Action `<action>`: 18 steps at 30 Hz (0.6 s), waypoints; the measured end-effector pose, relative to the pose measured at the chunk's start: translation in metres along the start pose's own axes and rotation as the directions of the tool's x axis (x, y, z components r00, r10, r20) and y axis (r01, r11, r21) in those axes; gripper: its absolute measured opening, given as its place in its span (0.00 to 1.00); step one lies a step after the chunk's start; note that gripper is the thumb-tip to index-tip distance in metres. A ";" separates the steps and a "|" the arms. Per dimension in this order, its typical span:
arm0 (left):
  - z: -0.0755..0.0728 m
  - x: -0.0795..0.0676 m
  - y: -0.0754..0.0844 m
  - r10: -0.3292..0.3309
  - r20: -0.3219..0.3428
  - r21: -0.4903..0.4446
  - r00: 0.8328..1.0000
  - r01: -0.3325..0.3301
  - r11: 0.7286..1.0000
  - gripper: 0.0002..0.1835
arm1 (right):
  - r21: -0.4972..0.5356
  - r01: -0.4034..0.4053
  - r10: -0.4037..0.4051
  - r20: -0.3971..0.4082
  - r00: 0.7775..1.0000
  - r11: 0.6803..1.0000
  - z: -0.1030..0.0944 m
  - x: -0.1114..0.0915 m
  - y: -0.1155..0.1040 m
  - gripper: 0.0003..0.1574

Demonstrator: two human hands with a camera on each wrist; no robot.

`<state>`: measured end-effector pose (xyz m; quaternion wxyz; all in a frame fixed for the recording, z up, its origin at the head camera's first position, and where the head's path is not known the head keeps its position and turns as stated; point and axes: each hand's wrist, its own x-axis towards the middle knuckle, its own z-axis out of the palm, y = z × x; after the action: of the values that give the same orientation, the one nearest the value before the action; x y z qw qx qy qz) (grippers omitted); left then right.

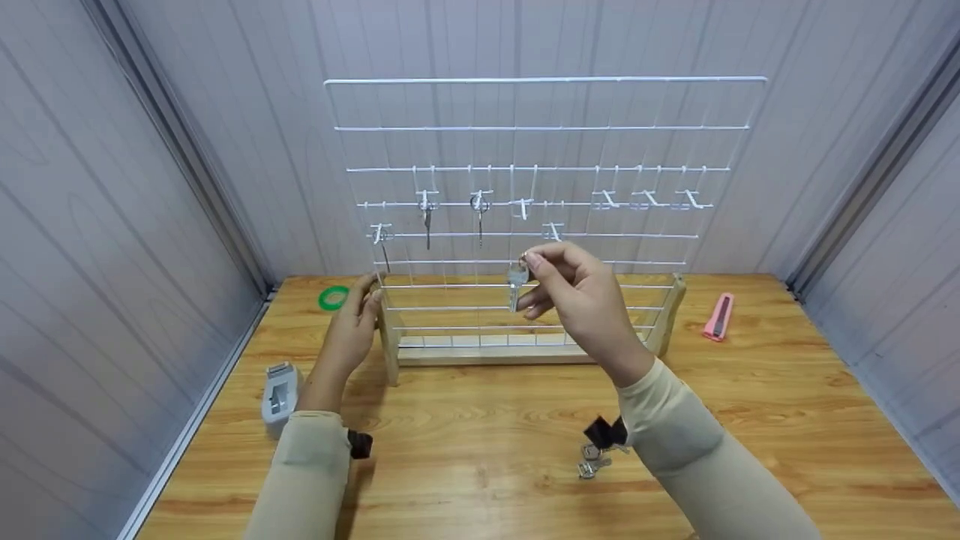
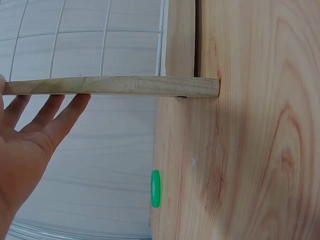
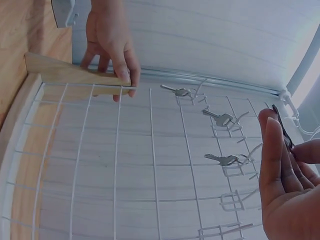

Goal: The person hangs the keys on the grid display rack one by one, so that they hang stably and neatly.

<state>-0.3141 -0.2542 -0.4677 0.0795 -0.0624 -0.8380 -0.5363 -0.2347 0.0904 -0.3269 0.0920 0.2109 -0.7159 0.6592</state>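
In the head view my right hand (image 1: 585, 300) pinches a small ring with a silver key (image 1: 515, 289) hanging from it, in front of the white wire grid rack (image 1: 546, 79). My left hand (image 1: 352, 330) grips the upper end of the rack's left wooden support (image 1: 390, 352), thumb on one side and fingers on the other. Three keys hang from hooks on the left of the grid; the right wrist view shows one key (image 3: 219, 118) between the other two. Several white hooks farther right, such as one hook (image 1: 609, 199), hold no key.
More keys (image 1: 589, 469) lie on the wooden table (image 1: 465, 480), partly behind the right wrist's black camera. A pink utility knife (image 1: 718, 318) lies right of the rack. At left are a green tape roll (image 1: 333, 298) and a grey-white device (image 1: 280, 396). Panel walls surround the table.
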 end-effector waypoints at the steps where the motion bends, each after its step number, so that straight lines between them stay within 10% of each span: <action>1: 0.000 0.000 0.000 0.000 0.000 0.001 1.000 0.000 1.000 0.27 | -0.005 0.010 -0.010 -0.014 1.000 1.000 0.000 0.002 -0.001 0.11; 18: 0.000 -0.001 -0.001 0.030 -0.009 -0.014 1.000 -0.030 0.999 0.26 | -0.058 0.110 -0.118 -0.153 0.981 0.992 0.007 0.029 -0.003 0.12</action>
<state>-0.3131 -0.2548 -0.4688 0.0908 -0.0732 -0.8327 -0.5413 -0.2583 0.0781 -0.3132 0.1906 0.1971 -0.7094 0.6492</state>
